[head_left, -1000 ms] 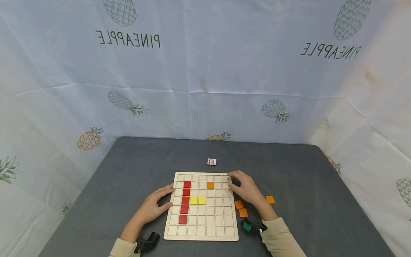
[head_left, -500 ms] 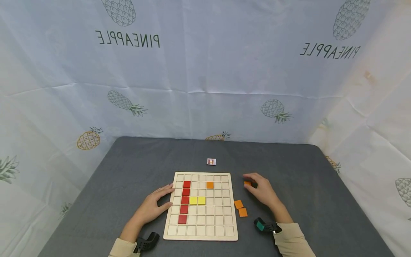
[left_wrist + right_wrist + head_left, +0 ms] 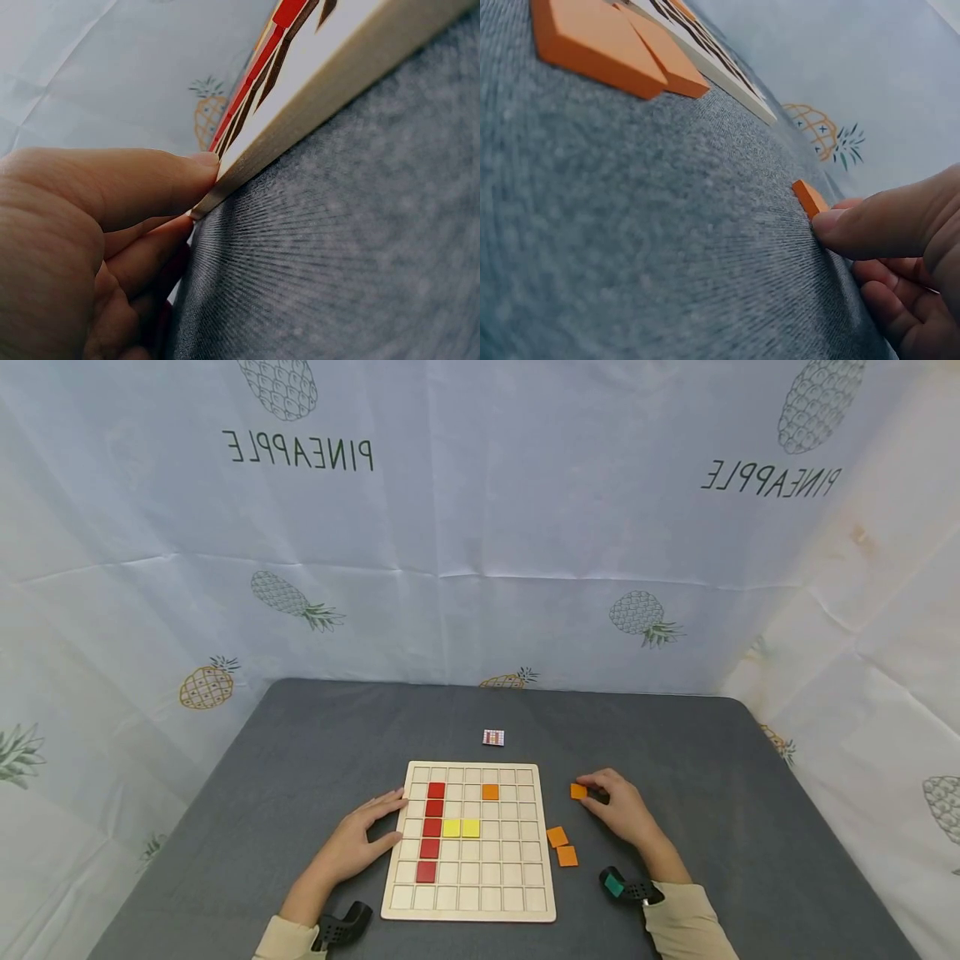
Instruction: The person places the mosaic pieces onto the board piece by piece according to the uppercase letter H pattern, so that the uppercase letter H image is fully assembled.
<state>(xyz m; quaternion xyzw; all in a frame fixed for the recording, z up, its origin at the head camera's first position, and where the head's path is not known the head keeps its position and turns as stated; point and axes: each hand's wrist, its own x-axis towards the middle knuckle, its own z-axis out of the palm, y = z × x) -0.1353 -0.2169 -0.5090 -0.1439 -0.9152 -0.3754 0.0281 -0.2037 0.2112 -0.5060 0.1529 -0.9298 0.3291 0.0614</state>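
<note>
On the table lies a pale wooden grid board (image 3: pixel 480 893). It carries a column of several red tiles (image 3: pixel 431 849), two yellow tiles beside the column and one orange tile (image 3: pixel 491 792) farther up. My left hand (image 3: pixel 356 839) rests at the board's left side, fingertips and thumb tip touching its edge (image 3: pixel 277 124). Right of the board, my right hand (image 3: pixel 621 806) pinches another orange tile (image 3: pixel 578 791) between thumb and fingers. The right wrist view shows this tile (image 3: pixel 808 196) close over the cloth, its far part hidden by the thumb.
Two loose orange tiles (image 3: pixel 567 856) lie against each other just right of the board. Behind the board is a small card (image 3: pixel 493 737) with a printed grid pattern. A pineapple-print curtain (image 3: pixel 450 527) hangs beyond the grey table (image 3: pixel 337 718).
My right hand has moved right, away from the board's upper right corner, and now pinches an orange tile. The tile earlier right of that forearm no longer shows. My left hand stays put.
</note>
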